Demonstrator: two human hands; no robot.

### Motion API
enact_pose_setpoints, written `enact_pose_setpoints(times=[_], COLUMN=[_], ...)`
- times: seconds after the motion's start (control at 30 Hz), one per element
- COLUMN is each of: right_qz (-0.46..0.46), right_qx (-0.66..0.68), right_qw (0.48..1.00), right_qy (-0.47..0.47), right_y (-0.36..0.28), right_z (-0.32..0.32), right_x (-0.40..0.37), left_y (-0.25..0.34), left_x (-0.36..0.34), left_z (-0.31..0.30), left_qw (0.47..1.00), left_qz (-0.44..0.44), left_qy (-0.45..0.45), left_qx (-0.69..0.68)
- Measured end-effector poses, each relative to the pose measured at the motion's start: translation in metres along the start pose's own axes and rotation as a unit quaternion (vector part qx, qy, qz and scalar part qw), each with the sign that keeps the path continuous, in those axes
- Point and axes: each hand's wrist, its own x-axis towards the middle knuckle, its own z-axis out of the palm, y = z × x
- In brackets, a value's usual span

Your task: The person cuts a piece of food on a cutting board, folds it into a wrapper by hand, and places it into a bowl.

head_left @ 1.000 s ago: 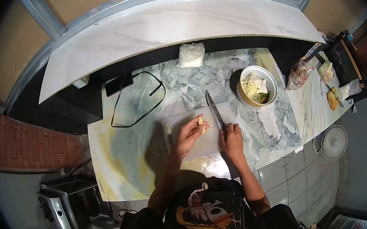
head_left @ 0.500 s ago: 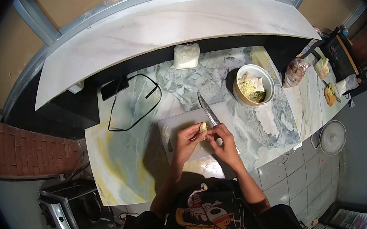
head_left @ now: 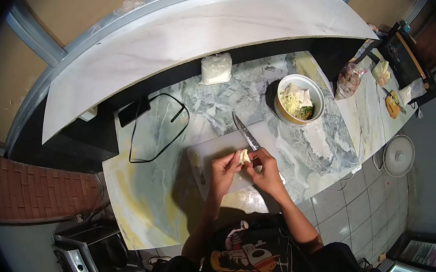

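Note:
My left hand (head_left: 223,173) pinches a small pale-yellow piece of food (head_left: 243,156) above the white cutting board (head_left: 210,150). The fingertips of my right hand (head_left: 266,171) close on the same piece from the other side. Its exact kind is too small to make out. A knife (head_left: 247,132) lies across the board's right side, blade pointing away from me, its handle partly under my right hand. At the board's left edge a small pale scrap (head_left: 195,160) shows.
A round tub (head_left: 322,105) of shredded pale food, a white block and greens stands right of the board. At the back sits a bag of white powder (head_left: 216,69). A phone (head_left: 134,112) and black strap (head_left: 188,119) lie left. Bagged food (head_left: 349,81) stands far right.
My hands keep the pale-yellow piece between their fingertips, and it now shows slightly lower and more turned. The whole view has shifted a little; the knife, board and tub stay put.

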Motion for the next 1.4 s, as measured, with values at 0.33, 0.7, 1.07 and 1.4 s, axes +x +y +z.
enact_pose_setpoints(times=[0.33, 0.7, 1.07, 1.4], right_qz=[0.123, 0.031, 0.006, 0.035], right_qx=[0.253, -0.194, -0.384, 0.040], right_qw=[0.958, 0.968, 0.922, 0.990], right_qy=[-0.051, 0.155, 0.053, -0.133], right_y=[0.021, 0.057, 0.104, -0.015], right_z=[-0.004, -0.151, -0.158, -0.022], right_x=[-0.005, 0.097, 0.141, 0.024], left_y=[-0.001, 0.022, 0.008, 0.033], left_x=[0.001, 0.005, 0.012, -0.003], left_z=[0.003, 0.004, -0.005, 0.011], left_qw=[0.999, 0.998, 0.989, 0.973], left_qz=[-0.037, -0.042, 0.109, 0.150], left_qy=[0.031, 0.032, 0.054, 0.082], left_qx=[-0.021, 0.017, 0.080, 0.153])
